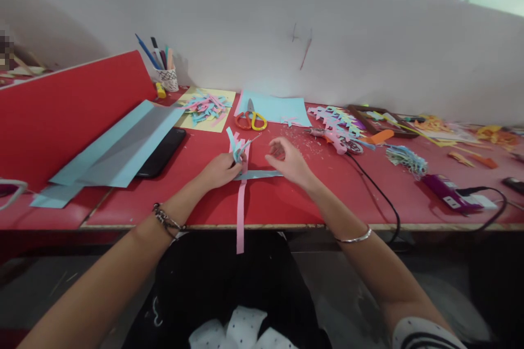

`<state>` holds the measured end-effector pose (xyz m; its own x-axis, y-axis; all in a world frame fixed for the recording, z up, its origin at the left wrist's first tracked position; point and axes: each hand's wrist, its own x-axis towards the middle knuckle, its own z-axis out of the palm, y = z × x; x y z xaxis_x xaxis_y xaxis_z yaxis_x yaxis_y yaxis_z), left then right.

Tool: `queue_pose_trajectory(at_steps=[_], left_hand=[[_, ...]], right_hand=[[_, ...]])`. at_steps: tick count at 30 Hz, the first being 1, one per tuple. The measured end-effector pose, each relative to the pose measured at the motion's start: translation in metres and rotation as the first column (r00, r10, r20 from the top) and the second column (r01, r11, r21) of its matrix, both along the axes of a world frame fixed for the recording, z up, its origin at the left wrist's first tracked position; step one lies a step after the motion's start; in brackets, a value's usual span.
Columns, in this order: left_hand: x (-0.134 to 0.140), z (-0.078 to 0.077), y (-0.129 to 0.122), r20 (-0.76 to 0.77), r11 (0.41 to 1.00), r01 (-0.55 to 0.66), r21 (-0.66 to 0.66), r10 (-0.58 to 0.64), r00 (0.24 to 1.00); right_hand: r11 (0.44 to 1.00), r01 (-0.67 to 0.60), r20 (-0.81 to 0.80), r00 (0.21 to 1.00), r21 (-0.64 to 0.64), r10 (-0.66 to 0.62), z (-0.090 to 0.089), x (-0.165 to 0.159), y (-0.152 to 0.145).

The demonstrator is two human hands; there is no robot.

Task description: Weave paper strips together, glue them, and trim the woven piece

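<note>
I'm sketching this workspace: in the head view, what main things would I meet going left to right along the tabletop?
Black phone, left hand holding paper strips, right hand, pink glue gun, fringed paper bundle, purple device, small dark object.

The left hand (224, 169) covers the bottom of the bunch of paper strips (236, 144), so you cannot see how they join. The blue paper strip (260, 174) runs up to the right hand (292, 164), and you cannot tell if it goes on behind it. A big blue sheet (118, 147) hides part of the black phone (166, 155). The light blue paper (282, 106) hides most of the pink paper (238, 103). A white loop (15, 190) is cut off by the left edge, and a black thing (513, 184) by the right. The crumbs (309, 150) on the bench (282, 204) are too tiny to name.
</note>
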<state>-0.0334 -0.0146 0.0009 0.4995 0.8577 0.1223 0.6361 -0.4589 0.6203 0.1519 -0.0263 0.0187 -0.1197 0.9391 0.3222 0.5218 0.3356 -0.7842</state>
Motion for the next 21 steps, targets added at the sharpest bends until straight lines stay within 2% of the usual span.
queue_pose_trajectory(at_steps=[3, 6, 12, 21], left_hand=[[-0.001, 0.001, 0.000, 0.007, 1.000, -0.005, 0.012, 0.005, 1.000], [-0.002, 0.000, 0.001, 0.032, 1.000, -0.016, 0.010, 0.016, 0.999], [-0.004, -0.005, 0.004, 0.055, 1.000, -0.003, 0.025, 0.002, 0.999], [-0.005, -0.007, 0.005, 0.074, 0.999, -0.023, 0.029, 0.021, 0.997]], right_hand=[[0.999, -0.030, -0.013, 0.999, 0.022, 0.030, 0.001, -0.005, 0.007], [0.994, -0.085, -0.041, 0.996, -0.075, 0.082, 0.001, -0.013, 0.013], [0.968, -0.044, -0.164, 0.986, -0.249, 0.002, -0.003, -0.024, 0.020], [0.949, -0.070, -0.280, 0.960, -0.307, -0.020, -0.002, -0.019, 0.021]])
